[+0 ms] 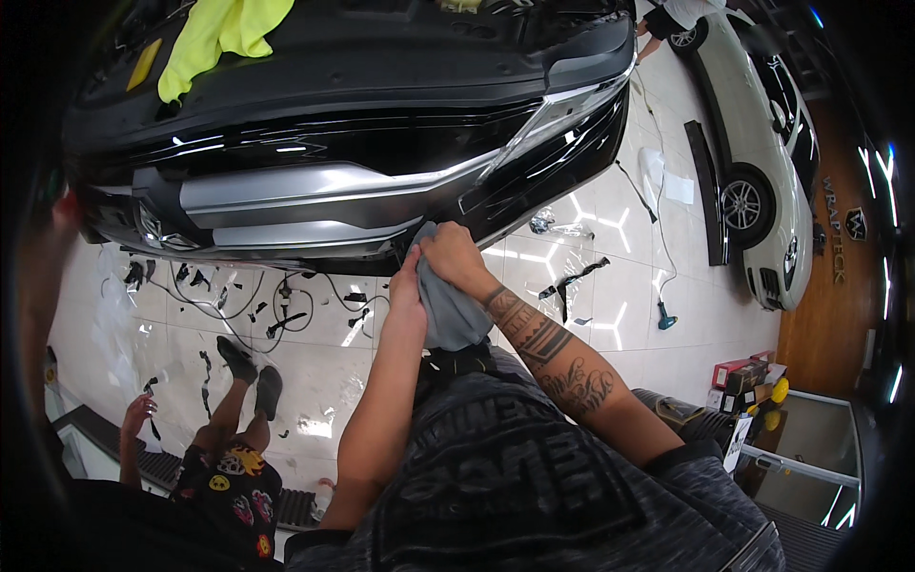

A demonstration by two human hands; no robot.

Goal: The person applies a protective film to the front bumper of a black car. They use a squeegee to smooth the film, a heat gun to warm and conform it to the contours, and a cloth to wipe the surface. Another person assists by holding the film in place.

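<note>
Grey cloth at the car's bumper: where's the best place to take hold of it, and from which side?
Grip the bunched upper part of the grey cloth, where the right hand and left hand pinch it against the black bumper's lower edge. Probably come from below: the loose fabric hangs down there and the bumper blocks above.

A soft grey cloth (448,310) is bunched up, hanging under the black car bumper (381,143), near the middle.

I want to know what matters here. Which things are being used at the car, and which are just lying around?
Being used:
- grey cloth, held by left hand and right hand
- black car's front bumper, where the cloth presses

Lying about:
- yellow cloth on the car
- film scraps on the white floor
- blue tool
- white car
</note>
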